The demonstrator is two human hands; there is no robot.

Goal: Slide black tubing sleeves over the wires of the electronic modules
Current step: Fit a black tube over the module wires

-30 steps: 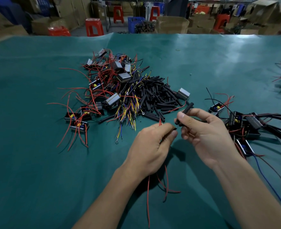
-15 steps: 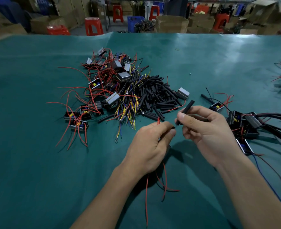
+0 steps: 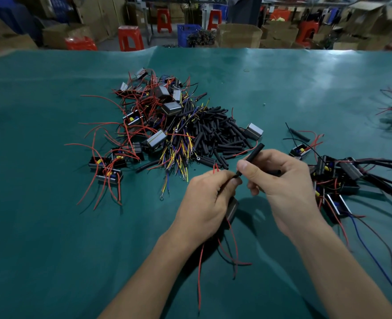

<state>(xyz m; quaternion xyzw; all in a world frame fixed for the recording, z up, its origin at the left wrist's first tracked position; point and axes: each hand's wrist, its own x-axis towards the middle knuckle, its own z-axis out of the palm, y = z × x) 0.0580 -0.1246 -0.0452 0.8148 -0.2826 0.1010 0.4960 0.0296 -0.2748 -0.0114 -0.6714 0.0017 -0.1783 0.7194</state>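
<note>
Teal rubber-matted table (image 3: 52, 226) bore everything; above it the right hand (image 3: 282, 185) pinched a short black tubing sleeve (image 3: 251, 157), the left hand (image 3: 204, 203) gripped thin red wires (image 3: 216, 168) (frayed tips might snag the sleeve mouth).

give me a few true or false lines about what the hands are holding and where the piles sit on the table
1. The right hand pinches a black tubing sleeve. True.
2. The left hand rests flat and open on the green table cover. False: its fingers are curled round wires and a small module, with red wires trailing below it.
3. The loose pile of black sleeves lies beyond the hands, in the middle of the table. True.
4. The modules with long black sleeved leads lie left of the left hand. False: they lie to the right of the right hand.
5. Red stools stand beyond the far edge of the table. True.
</note>
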